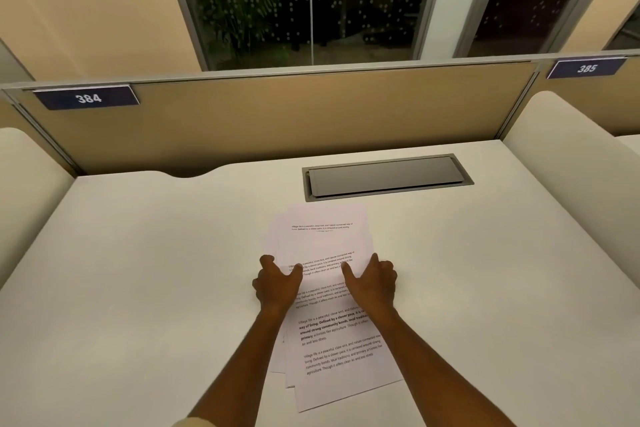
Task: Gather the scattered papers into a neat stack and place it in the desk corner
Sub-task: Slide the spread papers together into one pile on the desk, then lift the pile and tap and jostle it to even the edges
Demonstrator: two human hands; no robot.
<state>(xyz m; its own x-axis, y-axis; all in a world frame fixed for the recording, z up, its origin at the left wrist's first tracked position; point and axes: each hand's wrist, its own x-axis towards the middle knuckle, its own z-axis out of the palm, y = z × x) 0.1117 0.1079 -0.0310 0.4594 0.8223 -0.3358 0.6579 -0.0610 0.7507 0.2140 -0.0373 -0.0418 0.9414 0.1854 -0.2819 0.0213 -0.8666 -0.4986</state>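
Note:
Several white printed papers (332, 333) lie overlapped in a loose, fanned pile in the middle of the white desk (138, 270). The sheets are offset along their length and slightly skewed. My left hand (277, 284) presses against the pile's left edge, thumb resting on top of the paper. On the right edge my right hand (372, 282) does the same, thumb on the sheet. Both hands squeeze the pile from its two sides about halfway up. The far sheets (322, 229) stick out beyond my fingers.
A grey cable-hatch lid (386, 177) is set into the desk just behind the papers. A tan divider panel (277, 114) closes the back, with rounded side partitions at left (27, 191) and right (568, 163). Desk corners lie at back left and back right.

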